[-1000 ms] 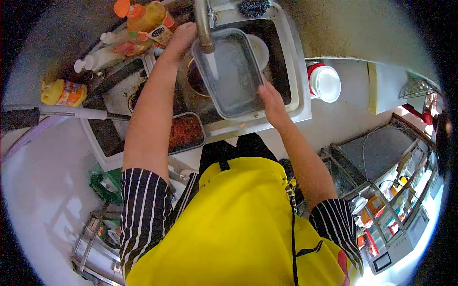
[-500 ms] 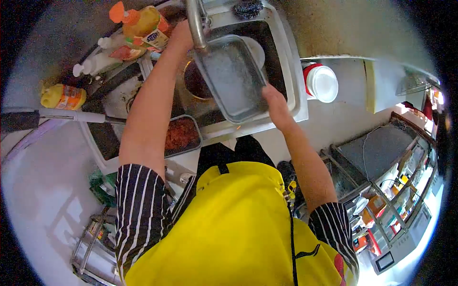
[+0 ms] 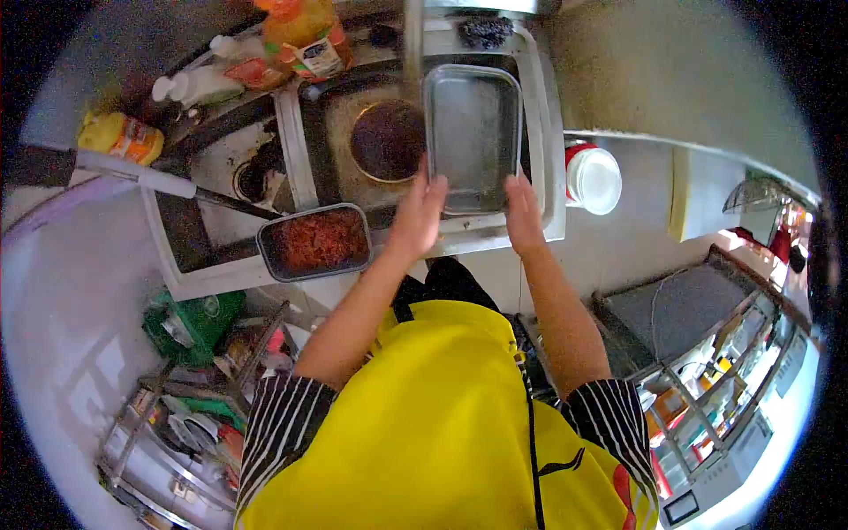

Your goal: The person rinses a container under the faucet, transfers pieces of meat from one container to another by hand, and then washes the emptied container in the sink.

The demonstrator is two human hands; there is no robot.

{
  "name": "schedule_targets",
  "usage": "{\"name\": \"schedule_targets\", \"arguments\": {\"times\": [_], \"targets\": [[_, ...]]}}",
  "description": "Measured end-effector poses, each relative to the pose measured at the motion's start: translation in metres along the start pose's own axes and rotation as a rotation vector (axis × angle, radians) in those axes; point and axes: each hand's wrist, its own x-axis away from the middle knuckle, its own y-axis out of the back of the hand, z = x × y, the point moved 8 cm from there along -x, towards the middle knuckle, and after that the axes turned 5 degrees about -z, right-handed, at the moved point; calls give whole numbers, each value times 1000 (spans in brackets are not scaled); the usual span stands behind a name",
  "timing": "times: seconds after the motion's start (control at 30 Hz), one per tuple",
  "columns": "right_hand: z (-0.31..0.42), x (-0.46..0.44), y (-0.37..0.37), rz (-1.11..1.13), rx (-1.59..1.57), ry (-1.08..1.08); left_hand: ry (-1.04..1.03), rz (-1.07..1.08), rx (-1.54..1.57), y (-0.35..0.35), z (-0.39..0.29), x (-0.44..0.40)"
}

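Note:
My left hand (image 3: 419, 215) and my right hand (image 3: 525, 212) grip a rectangular see-through container (image 3: 474, 132) from both sides at its near end. It is over the right part of the sink basin (image 3: 331, 168); whether it touches the bottom, I cannot tell. Left of it in the basin is a dark brown round thing with a gold-coloured rim (image 3: 389, 141). A second rectangular container (image 3: 269, 260) of red crumbly food (image 3: 320, 240), resembling minced meat, stands on the sink's front edge, left of my left hand. The faucet (image 3: 413, 53) is blurred behind the container.
An orange pump bottle (image 3: 305, 40), white bottles (image 3: 199, 87) and a yellow bottle (image 3: 119, 137) stand left. A black scrubber (image 3: 486, 34) lies on the back rim. A grey-handled tool (image 3: 172, 183) reaches over the left basin. A white-lidded tub (image 3: 594, 181) stands right.
My left hand has come from the faucet to the container's left side. The container has straightened and shifted right. The faucet is no longer over it, and the camera view has shifted.

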Motion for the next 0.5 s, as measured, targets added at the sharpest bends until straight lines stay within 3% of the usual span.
{"name": "schedule_targets", "arguments": {"times": [0.1, 0.2, 0.3, 0.33, 0.4, 0.5], "targets": [[-17, 3, -1, 106, -119, -3, -247, -47, -76, -9, 8, 6], [-18, 6, -1, 187, -136, -97, -90, -82, 8, -6, 36, 9], [-17, 4, 2, 209, -48, -189, 227, -8, 83, -13, 59, 20], [-4, 4, 4, 216, 50, -171, 180, -149, 456, -23, 58, 26], [14, 0, 7, 159, 204, -108, 318, -85, 789, -36, 72, 30], [67, -6, -20, 257, 554, 98, 485, -6, 1130, -56, 87, 33]]}}
